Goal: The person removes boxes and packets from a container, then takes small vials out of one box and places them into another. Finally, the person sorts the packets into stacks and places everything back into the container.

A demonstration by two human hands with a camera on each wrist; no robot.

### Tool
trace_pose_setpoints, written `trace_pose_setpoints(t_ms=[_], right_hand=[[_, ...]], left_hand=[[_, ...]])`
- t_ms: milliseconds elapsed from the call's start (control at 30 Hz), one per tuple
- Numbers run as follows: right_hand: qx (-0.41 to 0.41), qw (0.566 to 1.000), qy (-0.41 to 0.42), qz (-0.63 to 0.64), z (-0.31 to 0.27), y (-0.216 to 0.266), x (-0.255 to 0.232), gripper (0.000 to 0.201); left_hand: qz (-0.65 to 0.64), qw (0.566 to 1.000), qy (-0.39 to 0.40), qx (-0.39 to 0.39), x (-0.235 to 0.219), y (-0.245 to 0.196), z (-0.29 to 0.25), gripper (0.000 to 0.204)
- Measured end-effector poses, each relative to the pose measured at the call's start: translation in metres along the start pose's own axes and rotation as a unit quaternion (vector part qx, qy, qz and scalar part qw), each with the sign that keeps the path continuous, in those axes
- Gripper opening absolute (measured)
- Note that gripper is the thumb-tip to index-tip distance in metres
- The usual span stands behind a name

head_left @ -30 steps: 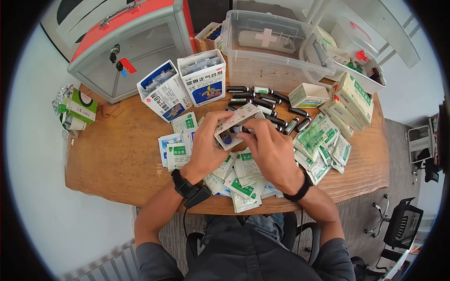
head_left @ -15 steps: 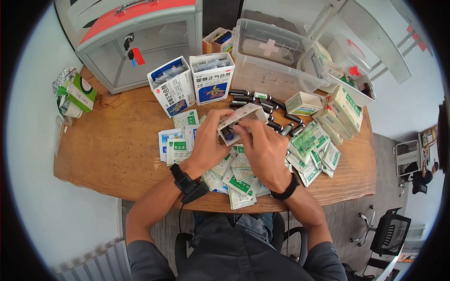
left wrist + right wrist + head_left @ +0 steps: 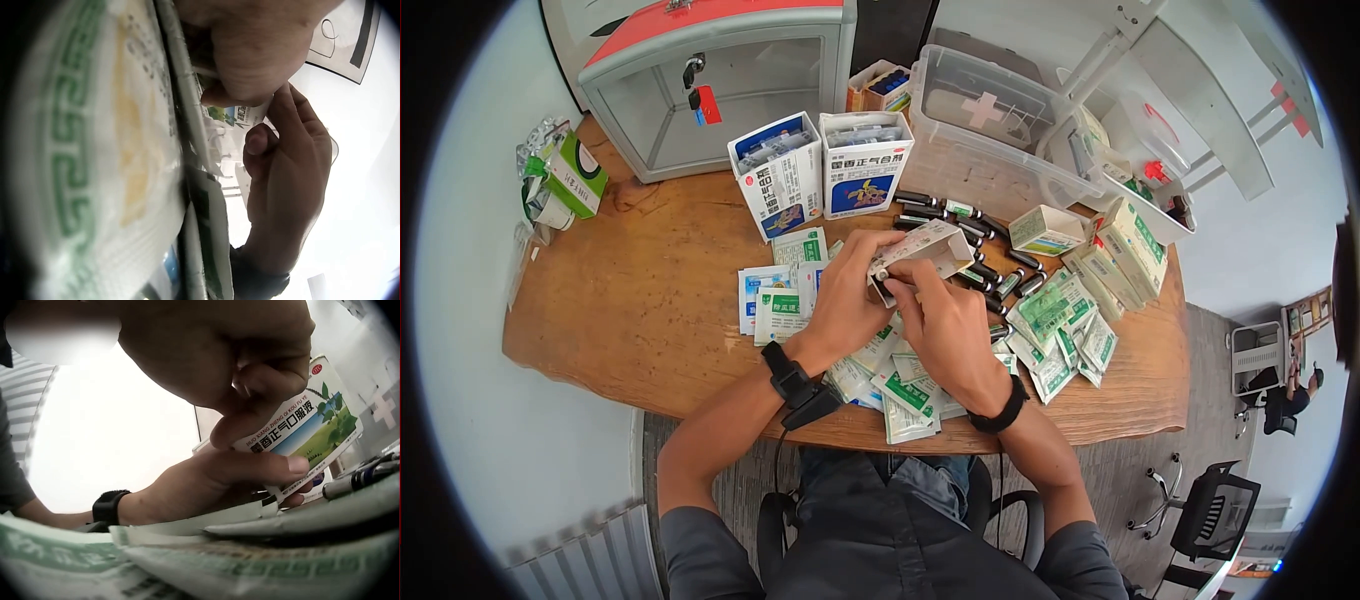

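My left hand (image 3: 846,298) grips a small white medicine box (image 3: 935,247) by its sides, holding it tilted above a heap of sachets. In the right wrist view the box front (image 3: 322,428) shows a green plant picture and the print "Huo Xiang Zheng Qi Kou Fu Ye", with the left thumb across it. At the box's open end, my right hand (image 3: 950,325) pinches a small vial (image 3: 881,274), of which only the pale round end shows. Green-and-white sachets (image 3: 905,393) lie under both hands. Dark vials (image 3: 978,275) are scattered just beyond the box.
Two opened white boxes (image 3: 864,180) of blister packs stand at the back. Behind are a glass-fronted cabinet (image 3: 720,95) and a clear plastic bin (image 3: 1000,165). Cream boxes (image 3: 1130,245) and more sachets (image 3: 1060,330) are at right; a green box (image 3: 575,178) sits far left.
The dark, blue-capped vial ends seen in the box opening are now covered by the right fingers, and a pale vial end shows there. The head view has shifted slightly; the left hand keeps its grip.
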State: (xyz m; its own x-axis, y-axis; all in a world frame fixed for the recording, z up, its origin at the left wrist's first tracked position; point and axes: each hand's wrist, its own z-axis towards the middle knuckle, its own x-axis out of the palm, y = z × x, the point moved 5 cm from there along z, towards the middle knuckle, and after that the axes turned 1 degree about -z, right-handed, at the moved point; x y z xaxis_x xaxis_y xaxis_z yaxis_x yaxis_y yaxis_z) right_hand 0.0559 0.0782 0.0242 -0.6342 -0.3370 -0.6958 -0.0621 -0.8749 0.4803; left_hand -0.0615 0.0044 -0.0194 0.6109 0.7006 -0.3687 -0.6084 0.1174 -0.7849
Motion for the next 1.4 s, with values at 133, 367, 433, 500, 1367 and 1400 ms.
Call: trace_pose_setpoints(t_ms=[133,367,433,500,1367,1400], right_hand=[[0.036,0.995,0.082,0.053,0.001,-0.003,-0.004,0.022],[-0.003,0.989,0.106,0.104,0.003,-0.01,-0.016,0.034],[-0.008,0.99,0.096,0.108,0.001,-0.015,-0.017,0.031],[-0.01,0.99,0.084,0.112,0.0,-0.019,-0.02,0.028],[0.153,0.946,0.192,-0.209,-0.029,-0.094,-0.055,0.021],[0.145,0.942,0.2,-0.227,-0.029,-0.094,-0.053,0.022]], left_hand=[[-0.008,1.0,0.003,-0.017,0.001,0.001,0.0,0.059],[-0.024,0.999,0.02,-0.045,0.003,0.002,0.0,0.063],[-0.024,0.998,0.023,-0.049,0.003,0.003,0.0,0.062],[-0.024,0.998,0.028,-0.054,0.003,0.001,0.001,0.061],[-0.124,0.981,-0.017,-0.15,0.003,0.016,-0.002,0.046],[-0.133,0.979,-0.019,-0.152,0.003,0.016,-0.002,0.046]])
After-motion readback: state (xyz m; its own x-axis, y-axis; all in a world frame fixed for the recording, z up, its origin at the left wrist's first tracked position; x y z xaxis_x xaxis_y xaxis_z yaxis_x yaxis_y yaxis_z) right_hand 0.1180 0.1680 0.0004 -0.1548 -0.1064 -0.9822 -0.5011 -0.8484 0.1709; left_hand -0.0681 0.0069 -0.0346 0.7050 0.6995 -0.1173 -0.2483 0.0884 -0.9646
